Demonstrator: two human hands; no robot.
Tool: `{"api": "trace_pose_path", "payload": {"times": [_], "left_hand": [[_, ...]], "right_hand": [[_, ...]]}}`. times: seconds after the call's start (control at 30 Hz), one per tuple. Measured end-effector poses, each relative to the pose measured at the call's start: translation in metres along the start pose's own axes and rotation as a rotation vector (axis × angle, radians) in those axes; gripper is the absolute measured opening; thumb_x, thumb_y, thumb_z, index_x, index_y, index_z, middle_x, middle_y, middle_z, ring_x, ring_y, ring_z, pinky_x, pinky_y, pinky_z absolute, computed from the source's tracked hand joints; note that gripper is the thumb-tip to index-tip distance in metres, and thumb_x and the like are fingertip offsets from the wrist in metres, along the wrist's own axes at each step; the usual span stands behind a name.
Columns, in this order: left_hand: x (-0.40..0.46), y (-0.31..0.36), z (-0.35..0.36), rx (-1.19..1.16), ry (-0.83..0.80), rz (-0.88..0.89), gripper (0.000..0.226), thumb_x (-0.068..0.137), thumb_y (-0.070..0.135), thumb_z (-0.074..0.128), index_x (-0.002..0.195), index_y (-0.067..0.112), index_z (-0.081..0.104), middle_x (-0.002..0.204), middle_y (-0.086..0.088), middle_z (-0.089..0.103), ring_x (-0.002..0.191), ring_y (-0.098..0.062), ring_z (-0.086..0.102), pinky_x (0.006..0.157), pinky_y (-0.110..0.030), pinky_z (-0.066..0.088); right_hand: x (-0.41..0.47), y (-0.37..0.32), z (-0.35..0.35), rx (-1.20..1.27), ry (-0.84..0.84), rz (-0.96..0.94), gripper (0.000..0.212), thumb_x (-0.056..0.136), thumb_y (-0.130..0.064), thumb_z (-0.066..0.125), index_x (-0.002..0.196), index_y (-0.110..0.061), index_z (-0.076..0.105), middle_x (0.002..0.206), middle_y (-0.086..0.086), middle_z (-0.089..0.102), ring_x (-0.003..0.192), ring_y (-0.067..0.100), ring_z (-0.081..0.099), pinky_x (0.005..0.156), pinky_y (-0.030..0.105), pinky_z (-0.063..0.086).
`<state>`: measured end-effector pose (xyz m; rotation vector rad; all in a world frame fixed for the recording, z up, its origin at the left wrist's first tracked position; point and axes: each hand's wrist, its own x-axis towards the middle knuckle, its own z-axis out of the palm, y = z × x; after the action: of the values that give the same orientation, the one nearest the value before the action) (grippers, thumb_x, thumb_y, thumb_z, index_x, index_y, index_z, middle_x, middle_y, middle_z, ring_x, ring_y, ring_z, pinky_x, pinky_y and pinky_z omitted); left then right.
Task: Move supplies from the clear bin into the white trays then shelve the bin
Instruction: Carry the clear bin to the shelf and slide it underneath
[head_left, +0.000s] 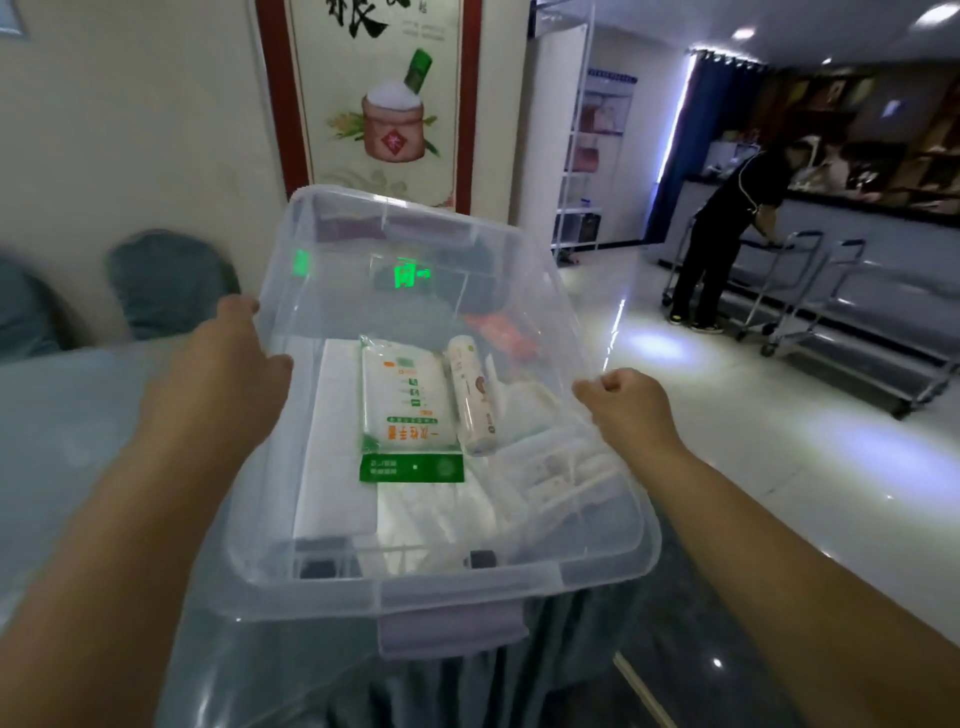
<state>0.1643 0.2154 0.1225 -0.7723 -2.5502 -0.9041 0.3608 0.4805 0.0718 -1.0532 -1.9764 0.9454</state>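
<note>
I hold a clear plastic bin (332, 587) up in front of me, above a table with a blue-grey cloth (62, 415). My left hand (234, 364) grips its left rim. On the right rim my right hand (618, 400) has its fingers curled over the edge. Inside lie a white packet with a green and orange label (405, 405), a white roll (472, 400), a flat white box (337, 441) and several clear-wrapped items (545, 478). No white trays are in view.
A chair back (166, 280) stands behind the table at the left. A framed poster (384, 98) hangs on the wall ahead. At the right, a person in dark clothes (727, 234) bends over metal carts (841, 301) on a glossy floor.
</note>
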Motion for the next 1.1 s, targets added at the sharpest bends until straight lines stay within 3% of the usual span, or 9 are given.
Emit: {"api": "trace_pose_path", "payload": {"times": [0.1, 0.2, 0.37, 0.5, 0.63, 0.8, 0.93, 0.97, 1.1], "left_hand": [[-0.02, 0.071, 0.039, -0.124, -0.033, 0.032, 0.046, 0.085, 0.018, 0.055, 0.129, 0.015, 0.038, 0.11, -0.02, 0.061, 0.092, -0.041, 0.056, 0.067, -0.038, 0.034], [-0.035, 0.134, 0.08, -0.259, -0.079, 0.064, 0.046, 0.083, 0.016, 0.057, 0.125, 0.017, 0.038, 0.108, -0.022, 0.06, 0.091, -0.04, 0.056, 0.073, -0.043, 0.042], [-0.061, 0.242, 0.146, -0.367, -0.159, 0.163, 0.043, 0.078, 0.015, 0.06, 0.117, 0.02, 0.042, 0.096, -0.021, 0.064, 0.086, -0.041, 0.059, 0.083, -0.05, 0.047], [-0.076, 0.313, 0.192, -0.315, -0.172, 0.253, 0.039, 0.08, 0.021, 0.061, 0.116, 0.02, 0.046, 0.099, -0.018, 0.066, 0.087, -0.042, 0.06, 0.071, -0.04, 0.04], [-0.08, 0.372, 0.239, -0.341, -0.258, 0.318, 0.043, 0.082, 0.02, 0.059, 0.122, 0.02, 0.045, 0.11, -0.02, 0.063, 0.092, -0.043, 0.058, 0.069, -0.037, 0.036], [-0.068, 0.437, 0.315, -0.389, -0.363, 0.339, 0.047, 0.083, 0.021, 0.06, 0.127, 0.023, 0.042, 0.113, -0.018, 0.062, 0.09, -0.037, 0.059, 0.069, -0.034, 0.04], [-0.05, 0.469, 0.371, -0.476, -0.471, 0.327, 0.048, 0.086, 0.02, 0.056, 0.13, 0.025, 0.038, 0.109, -0.012, 0.062, 0.067, -0.016, 0.054, 0.058, -0.025, 0.038], [-0.025, 0.495, 0.414, -0.507, -0.483, 0.321, 0.048, 0.087, 0.021, 0.056, 0.131, 0.026, 0.036, 0.108, -0.01, 0.062, 0.066, -0.013, 0.052, 0.058, -0.025, 0.038], [0.011, 0.536, 0.485, -0.487, -0.553, 0.326, 0.051, 0.087, 0.023, 0.055, 0.133, 0.026, 0.032, 0.114, -0.012, 0.062, 0.09, -0.027, 0.058, 0.079, -0.038, 0.047]], "right_hand": [[0.011, 0.044, -0.075, -0.014, 0.076, 0.027, 0.027, 0.077, -0.027, 0.064, 0.074, 0.0, 0.06, 0.063, 0.007, 0.058, 0.049, 0.017, 0.049, 0.047, 0.025, 0.039], [0.016, 0.088, -0.145, -0.035, 0.151, 0.063, 0.032, 0.076, -0.028, 0.064, 0.075, 0.003, 0.059, 0.065, 0.01, 0.058, 0.052, 0.02, 0.049, 0.051, 0.028, 0.041], [0.021, 0.156, -0.254, -0.113, 0.253, 0.136, 0.029, 0.079, -0.032, 0.063, 0.08, -0.003, 0.06, 0.073, 0.012, 0.062, 0.057, 0.019, 0.053, 0.052, 0.026, 0.042], [0.03, 0.203, -0.313, -0.171, 0.33, 0.205, 0.023, 0.082, -0.034, 0.061, 0.074, -0.012, 0.058, 0.072, 0.009, 0.063, 0.059, 0.019, 0.056, 0.052, 0.023, 0.042], [0.045, 0.249, -0.35, -0.206, 0.399, 0.272, 0.026, 0.081, -0.034, 0.06, 0.075, -0.008, 0.06, 0.069, 0.007, 0.062, 0.062, 0.022, 0.058, 0.056, 0.027, 0.045], [0.086, 0.306, -0.377, -0.253, 0.439, 0.369, 0.029, 0.084, -0.033, 0.058, 0.07, -0.007, 0.058, 0.065, 0.009, 0.059, 0.054, 0.017, 0.051, 0.051, 0.023, 0.038], [0.124, 0.334, -0.389, -0.268, 0.471, 0.379, 0.026, 0.084, -0.031, 0.059, 0.07, -0.008, 0.058, 0.066, 0.007, 0.06, 0.056, 0.016, 0.052, 0.051, 0.022, 0.038], [0.168, 0.356, -0.394, -0.284, 0.482, 0.399, 0.026, 0.084, -0.031, 0.06, 0.07, -0.009, 0.058, 0.066, 0.006, 0.06, 0.056, 0.016, 0.052, 0.051, 0.022, 0.038], [0.237, 0.388, -0.402, -0.308, 0.503, 0.431, 0.025, 0.086, -0.031, 0.059, 0.072, -0.01, 0.057, 0.068, 0.005, 0.059, 0.058, 0.015, 0.053, 0.052, 0.02, 0.039]]}}
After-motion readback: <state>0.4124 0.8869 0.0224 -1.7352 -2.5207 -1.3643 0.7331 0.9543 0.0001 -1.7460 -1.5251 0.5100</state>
